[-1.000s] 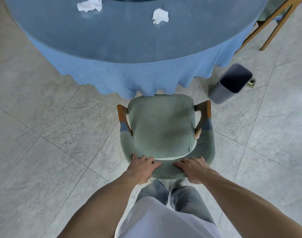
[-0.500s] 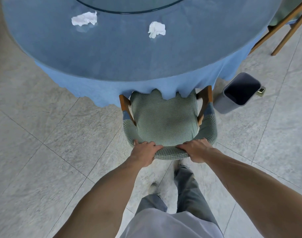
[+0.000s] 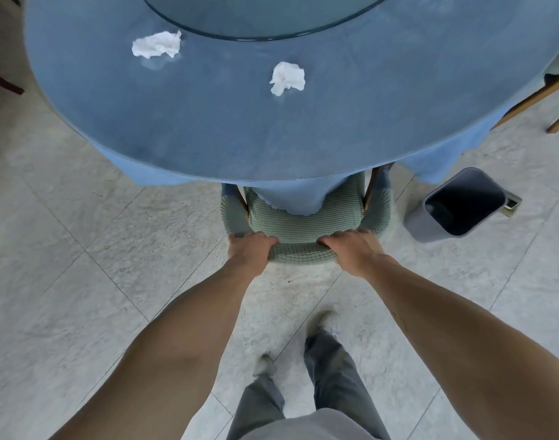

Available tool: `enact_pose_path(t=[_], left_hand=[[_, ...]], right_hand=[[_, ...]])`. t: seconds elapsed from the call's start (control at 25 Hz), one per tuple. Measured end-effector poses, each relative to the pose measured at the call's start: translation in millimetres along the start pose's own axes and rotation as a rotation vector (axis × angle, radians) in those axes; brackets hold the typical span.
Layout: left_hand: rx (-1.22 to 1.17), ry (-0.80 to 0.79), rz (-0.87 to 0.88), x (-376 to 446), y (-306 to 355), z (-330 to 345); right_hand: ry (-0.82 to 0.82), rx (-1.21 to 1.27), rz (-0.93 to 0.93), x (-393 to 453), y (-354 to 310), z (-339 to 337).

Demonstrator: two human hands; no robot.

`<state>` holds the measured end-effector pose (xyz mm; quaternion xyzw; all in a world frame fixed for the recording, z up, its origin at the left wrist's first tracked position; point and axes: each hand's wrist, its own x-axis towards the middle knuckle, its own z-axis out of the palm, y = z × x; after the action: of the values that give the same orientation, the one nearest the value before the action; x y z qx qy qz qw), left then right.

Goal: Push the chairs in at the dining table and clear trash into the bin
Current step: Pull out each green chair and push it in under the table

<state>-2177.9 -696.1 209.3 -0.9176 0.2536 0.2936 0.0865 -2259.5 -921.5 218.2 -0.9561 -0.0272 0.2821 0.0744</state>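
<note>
A green upholstered chair (image 3: 306, 222) stands partly under the round table (image 3: 208, 128) with its blue cloth; the cloth's hem drapes over the seat front. My left hand (image 3: 249, 249) and my right hand (image 3: 354, 247) both grip the top of the chair's backrest. Two crumpled white tissues lie on the table: one tissue (image 3: 157, 44) at the left, another tissue (image 3: 287, 77) nearer the middle. A grey bin (image 3: 459, 206) stands open on the floor to the right of the chair.
A glass turntable (image 3: 265, 17) sits at the table's centre. Another wooden chair (image 3: 544, 90) shows at the right edge, dark furniture legs (image 3: 1, 81) at the left edge. Grey stone tiles cover the floor; my legs and shoes are below the chair.
The chair has slid forward from out in the open to partly under the table, with both hands staying on its backrest. I have stepped closer to the table.
</note>
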Motion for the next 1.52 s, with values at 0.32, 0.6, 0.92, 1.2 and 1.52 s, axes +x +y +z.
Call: enact_pose_path(t=[0.32, 0.6, 0.92, 1.2, 1.52], left_hand=[[-0.041, -0.358, 0.054, 3, 72, -66], [0.062, -0.32, 0.4, 40, 242, -131], [0.273, -0.294, 0.717, 80, 443, -186], [0.372, -0.321, 0.829, 151, 597, -225], [0.471, -0.361, 0.895, 198, 754, -253]], right_hand=[[-0.06, 0.192, 0.097, -48, 70, -39], [-0.068, 0.385, 0.494, -176, 199, -33], [0.077, 0.592, 0.918, -308, 319, 2], [0.118, 0.687, 1.052, -339, 429, 0], [0.16, 0.754, 1.161, -375, 557, 7]])
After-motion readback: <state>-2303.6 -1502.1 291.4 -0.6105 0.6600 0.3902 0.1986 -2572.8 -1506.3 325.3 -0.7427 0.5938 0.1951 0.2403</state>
